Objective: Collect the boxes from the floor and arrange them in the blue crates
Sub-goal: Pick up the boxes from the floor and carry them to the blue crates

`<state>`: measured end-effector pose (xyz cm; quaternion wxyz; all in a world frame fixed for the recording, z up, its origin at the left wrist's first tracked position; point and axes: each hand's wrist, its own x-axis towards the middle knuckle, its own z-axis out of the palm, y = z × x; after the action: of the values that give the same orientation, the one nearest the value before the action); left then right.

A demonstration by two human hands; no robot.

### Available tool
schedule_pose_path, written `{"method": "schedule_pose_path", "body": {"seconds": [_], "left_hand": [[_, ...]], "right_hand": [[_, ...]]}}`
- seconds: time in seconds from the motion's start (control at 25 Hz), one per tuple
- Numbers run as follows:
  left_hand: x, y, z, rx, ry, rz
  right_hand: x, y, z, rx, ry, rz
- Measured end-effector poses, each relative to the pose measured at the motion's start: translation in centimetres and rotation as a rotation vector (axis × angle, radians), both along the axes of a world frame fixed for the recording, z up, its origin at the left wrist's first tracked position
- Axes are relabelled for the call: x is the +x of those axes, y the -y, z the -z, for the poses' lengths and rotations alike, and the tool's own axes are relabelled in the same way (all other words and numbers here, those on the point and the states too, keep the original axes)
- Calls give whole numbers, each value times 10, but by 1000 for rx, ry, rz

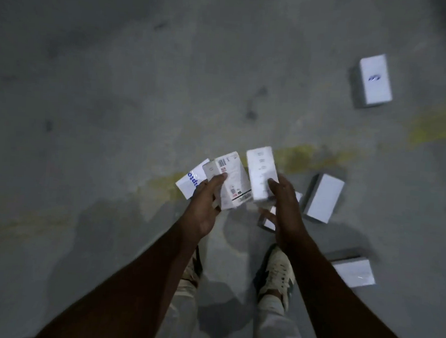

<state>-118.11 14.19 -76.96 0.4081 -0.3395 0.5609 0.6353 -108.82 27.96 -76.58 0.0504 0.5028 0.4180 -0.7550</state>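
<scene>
Head view looks straight down at a grey concrete floor crossed by a worn yellow line. Left hand is closed around a white box with a barcode label, thumb on its printed face; a second white box with blue lettering sits behind it at 9 o'clock, against the same hand, though whether the fingers grip it I cannot tell. Right hand pinches a plain white box, thumb pressed on its top face, the other fingers curled underneath. The two held boxes nearly touch, near the frame's centre.

On the floor, just beside the right hand at 3 o'clock, lies a white box. Another small box is partly hidden under the right hand. At 5 o'clock from the hands a box wrapped in shiny film lies flat. Well apart, at 1 o'clock, a white box with a blue logo rests alone.

Two pale sneakers and light trousers show below the forearms at 6 o'clock. No crate is in view.
</scene>
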Motion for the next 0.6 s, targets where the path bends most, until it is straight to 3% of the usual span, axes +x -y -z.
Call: {"method": "schedule_pose_path", "body": {"seconds": [0.16, 0.24, 0.4, 0.6], "left_hand": [[-6, -13, -150, 174, -67, 12], [0, -18, -232, 278, -41, -30], [32, -26, -351, 431, -11, -59], [40, -37, -452, 558, -147, 15]], "right_hand": [[19, -32, -154, -330, -135, 131], [28, -50, -238, -382, -223, 165], [40, -51, -374, -308, -336, 59], [54, -54, -475, -24, -457, 85]]}}
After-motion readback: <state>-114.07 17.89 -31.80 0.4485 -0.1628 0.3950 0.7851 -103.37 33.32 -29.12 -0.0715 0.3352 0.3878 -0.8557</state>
